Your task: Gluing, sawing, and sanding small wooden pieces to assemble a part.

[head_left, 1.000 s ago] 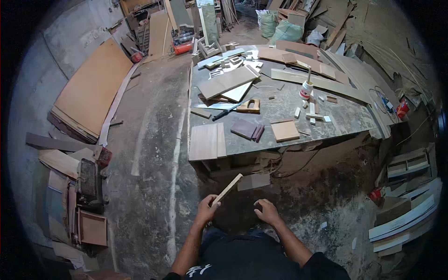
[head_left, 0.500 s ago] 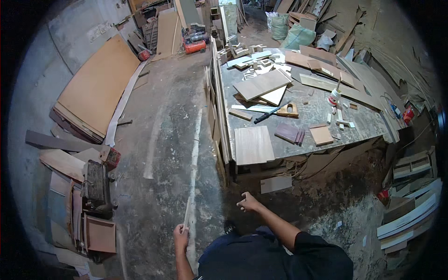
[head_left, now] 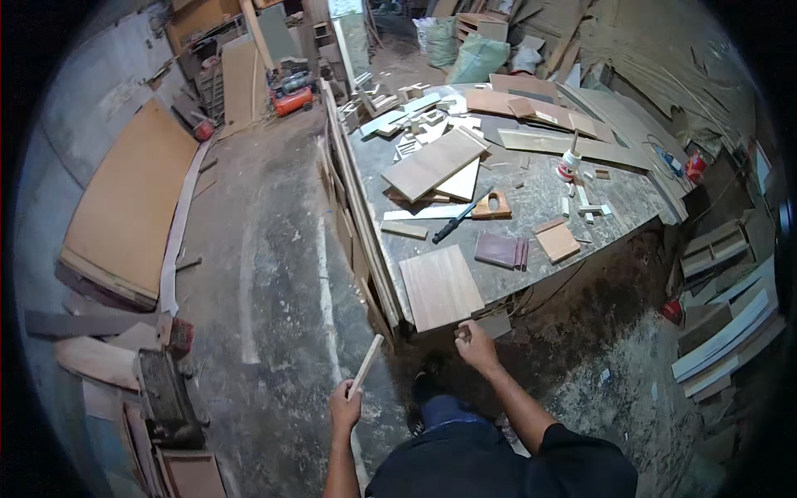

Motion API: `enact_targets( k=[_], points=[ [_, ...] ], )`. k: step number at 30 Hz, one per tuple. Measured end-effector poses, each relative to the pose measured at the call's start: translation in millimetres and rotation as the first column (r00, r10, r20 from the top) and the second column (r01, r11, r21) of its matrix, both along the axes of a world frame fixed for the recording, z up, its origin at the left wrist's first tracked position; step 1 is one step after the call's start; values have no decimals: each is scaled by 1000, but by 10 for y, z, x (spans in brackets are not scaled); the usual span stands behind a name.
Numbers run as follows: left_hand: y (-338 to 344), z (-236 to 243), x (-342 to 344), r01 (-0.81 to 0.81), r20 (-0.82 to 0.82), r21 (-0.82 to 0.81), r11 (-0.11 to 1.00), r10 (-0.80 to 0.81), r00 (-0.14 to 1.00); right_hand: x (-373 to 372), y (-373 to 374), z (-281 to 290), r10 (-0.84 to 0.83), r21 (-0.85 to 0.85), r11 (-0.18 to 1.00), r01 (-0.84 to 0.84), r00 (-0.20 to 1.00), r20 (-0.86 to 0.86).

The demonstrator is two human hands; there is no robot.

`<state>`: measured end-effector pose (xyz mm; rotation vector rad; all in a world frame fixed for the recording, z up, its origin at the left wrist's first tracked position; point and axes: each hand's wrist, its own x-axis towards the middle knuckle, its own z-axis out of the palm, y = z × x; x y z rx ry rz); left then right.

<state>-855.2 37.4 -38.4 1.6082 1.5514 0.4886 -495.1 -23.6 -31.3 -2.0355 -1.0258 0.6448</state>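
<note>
My left hand (head_left: 345, 405) is closed around a short, thin wooden strip (head_left: 368, 363), which points up and slightly right above the floor. At the near left corner of the workbench (head_left: 531, 278), my right hand (head_left: 476, 344) has its fingers curled together; whether anything small is between them is hidden. Just beyond it lies a flat square wooden board (head_left: 440, 286) at the bench edge. Farther in are a wooden saw handle (head_left: 491, 206), a long dark tool (head_left: 457, 221), a dark reddish-brown wood piece (head_left: 501, 249) and a small light block (head_left: 557, 241).
A white and red bottle (head_left: 569, 166) stands among wood offcuts on the bench. Tall panels (head_left: 353, 228) lean against its left side. Large sheets (head_left: 133, 207) lean on the left wall, and a red compressor (head_left: 292, 101) sits at the back. Planks (head_left: 726, 336) are stacked at right.
The view has shifted, bringing the bench closer. My left hand has raised the wooden strip, tilting it right. My right hand has moved up and right toward the bench edge.
</note>
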Motion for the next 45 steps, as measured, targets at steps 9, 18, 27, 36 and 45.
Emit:
enact_targets(
  k=[9, 18, 27, 36, 45],
  points=[
    [1093, 216, 503, 35, 29, -12, 999, -35, 999, 1043, 1867, -5, -174, 39, 985, 169, 958, 229],
    [1939, 408, 466, -34, 106, 113, 993, 22, 994, 1508, 2972, -62, -357, -351, 842, 410, 911, 207],
    [3224, 380, 1195, 541, 147, 213, 814, -574, 806, 1466, 2839, -255, -578, -50, 810, 585, 809, 107],
    [4522, 431, 2191, 958, -21, 249, 142, -988, 151, -135, 1705, 157, -916, 108, 373, 921, 385, -117],
    [3787, 318, 3245, 800, -76, 456, -389, -913, -401, -1514, 1202, -159, -995, 183, 87, 979, 94, -31]
  ],
)
